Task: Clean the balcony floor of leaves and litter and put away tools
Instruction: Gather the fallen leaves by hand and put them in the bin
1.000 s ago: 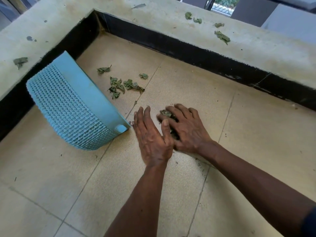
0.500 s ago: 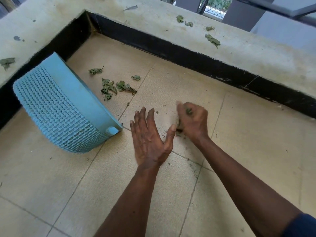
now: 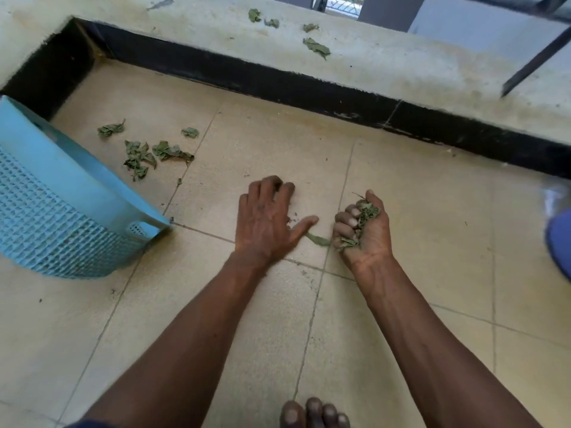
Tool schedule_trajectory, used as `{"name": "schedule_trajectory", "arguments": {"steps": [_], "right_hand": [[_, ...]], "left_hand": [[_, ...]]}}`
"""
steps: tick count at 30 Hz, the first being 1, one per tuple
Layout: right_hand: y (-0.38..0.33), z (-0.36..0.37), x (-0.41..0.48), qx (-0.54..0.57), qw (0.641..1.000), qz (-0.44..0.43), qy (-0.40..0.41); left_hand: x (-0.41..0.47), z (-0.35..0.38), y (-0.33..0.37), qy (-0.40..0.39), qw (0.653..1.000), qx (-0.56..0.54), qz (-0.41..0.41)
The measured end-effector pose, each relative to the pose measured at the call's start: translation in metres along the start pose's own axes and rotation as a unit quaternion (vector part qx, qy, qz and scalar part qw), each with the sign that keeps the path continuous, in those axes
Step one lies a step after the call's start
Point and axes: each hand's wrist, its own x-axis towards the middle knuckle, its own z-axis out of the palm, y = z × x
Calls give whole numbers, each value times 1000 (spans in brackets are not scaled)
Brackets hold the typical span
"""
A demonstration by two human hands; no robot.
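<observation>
The tiled floor is bounded from nine o'clock round to three o'clock by a black skirting band, above which a raised concrete ledge is seen. The two runs are joined in a corner at eleven o'clock. A dark slanted bar is planted on the ledge at two o'clock. At nine o'clock the room is taken up by a light blue perforated basket, which is tipped over with its lower edge touching the tiles close to a grout line. A blurred blue shape is cut off by the frame at three o'clock, and what it is cannot be told. Bare toes are seen at six o'clock. Open tile is found between the hands and the skirting at twelve and one o'clock, and at seven o'clock below the basket.

The left hand is laid palm down on the floor, with its fingers spread and bent at the tips and its thumb stretched toward three o'clock. The right hand is turned palm up just beside it, and a bunch of leaves is gripped by its curled fingers. The bunch is made up of small, crumpled, dull green pieces. A single leaf is seen flat on the tile between the two hands. At ten o'clock from the hands, scattered leaves, curled and dry-looking, are spread near the basket but apart from it. At twelve o'clock, further leaves are strewn on the ledge
</observation>
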Motion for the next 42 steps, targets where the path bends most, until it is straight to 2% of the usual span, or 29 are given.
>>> {"name": "schedule_trajectory", "arguments": {"steps": [4,8,10,14,18,20,25,27,30,34,38,40,42], "right_hand": [[-2,-8,-10,0,1000,12,11],[-13,-14,-21,-3,1000,5,21],[-20,-18,-23,0,1000,0,25],[-26,-24,-28,12,999,-3,34],[-26,-26,-33,7,999,0,36],[-25,-24,-35,8,999,4,34],[-20,-14,-39,14,999,16,30],[-17,-12,-42,8,999,22,23],[-18,-12,-48,2,1000,25,15],[-30,-16,-58,4,1000,16,7],[-39,-23,-66,19,1000,2,14],[-41,-25,-68,27,999,-4,18],[-42,-27,-69,32,999,-7,16]], "left_hand": [[27,-1,-23,23,995,-67,67],[47,-1,-31,40,989,-29,137],[46,-2,-26,56,991,-31,120],[31,-4,-13,32,997,-68,36],[20,-3,0,-9,999,37,24],[27,-6,-2,-6,998,40,46],[50,-4,-20,40,986,26,162],[58,-4,-23,48,982,32,179],[63,-7,-25,64,985,51,153],[47,-6,-22,113,991,71,28],[48,-12,-20,78,993,80,35],[46,-15,-20,83,993,77,38],[40,-15,-21,101,992,69,8]]}}
